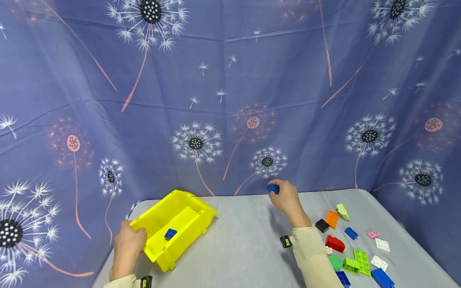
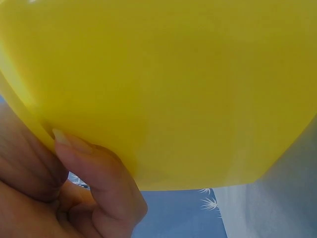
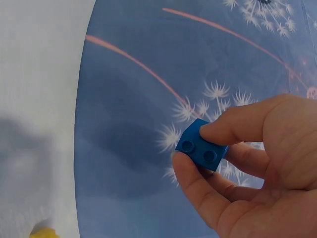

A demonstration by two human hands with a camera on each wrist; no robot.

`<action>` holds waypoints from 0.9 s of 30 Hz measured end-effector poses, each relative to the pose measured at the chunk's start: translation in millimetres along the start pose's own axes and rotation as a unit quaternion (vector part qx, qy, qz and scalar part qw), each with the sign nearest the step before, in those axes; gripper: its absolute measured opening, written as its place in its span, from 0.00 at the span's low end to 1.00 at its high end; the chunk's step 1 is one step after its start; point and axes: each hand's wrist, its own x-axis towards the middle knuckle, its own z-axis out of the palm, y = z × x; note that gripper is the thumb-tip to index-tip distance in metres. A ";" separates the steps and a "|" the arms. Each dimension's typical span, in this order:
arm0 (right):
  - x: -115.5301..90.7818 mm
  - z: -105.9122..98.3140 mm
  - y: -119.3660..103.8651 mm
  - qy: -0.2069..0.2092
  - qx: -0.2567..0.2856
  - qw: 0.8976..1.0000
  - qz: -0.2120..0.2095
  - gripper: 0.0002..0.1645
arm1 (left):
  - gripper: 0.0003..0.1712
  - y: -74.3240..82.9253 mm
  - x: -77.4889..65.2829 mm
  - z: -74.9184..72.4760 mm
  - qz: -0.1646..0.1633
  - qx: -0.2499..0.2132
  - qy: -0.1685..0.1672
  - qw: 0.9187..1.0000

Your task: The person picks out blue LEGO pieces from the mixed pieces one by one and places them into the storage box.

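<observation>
Pinching a blue two-stud brick in the right hand, fingers curled; gripping the yellow bin by one end with the left hand, probably to steady it.

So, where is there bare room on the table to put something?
Mostly on the table, between the yellow bin and the right sleeve. Inside the bin, visible floor beside the blue brick is free too. The table's right side is crowded with loose bricks.
</observation>
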 end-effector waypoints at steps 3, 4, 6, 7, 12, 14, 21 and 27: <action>0.0 2.9 -6.3 -0.004 -0.001 1.000 -0.006 0.20 | 0.33 -1.5 -0.4 0.9 0.001 0.008 0.010 1.000; 0.1 3.5 -8.6 -0.006 -0.001 1.000 -0.007 0.20 | 0.33 -1.8 -0.6 1.3 0.001 0.008 0.014 1.000; 0.5 4.8 -13.1 -0.009 0.000 1.000 -0.007 0.19 | 0.32 -2.2 -0.5 2.2 0.005 0.009 0.020 1.000; 1.1 5.3 -15.2 -0.008 0.000 1.000 -0.010 0.19 | 0.32 -2.4 -0.2 2.3 0.005 0.009 0.021 1.000; 3.8 8.4 -28.1 -0.002 0.005 1.000 -0.029 0.19 | 0.31 -1.9 1.1 2.4 0.013 0.009 0.023 1.000; 4.6 11.3 -33.7 -0.001 0.008 0.999 -0.037 0.19 | 0.32 -2.1 1.1 2.4 0.011 0.009 0.023 1.000; 3.6 23.0 -53.9 -0.010 0.022 0.999 -0.048 0.18 | 0.33 -1.3 1.5 2.0 -0.002 0.005 0.010 1.000; 1.4 32.3 -70.9 -0.023 0.035 0.997 -0.064 0.18 | 0.31 -0.2 1.4 3.7 -0.011 0.003 0.018 1.000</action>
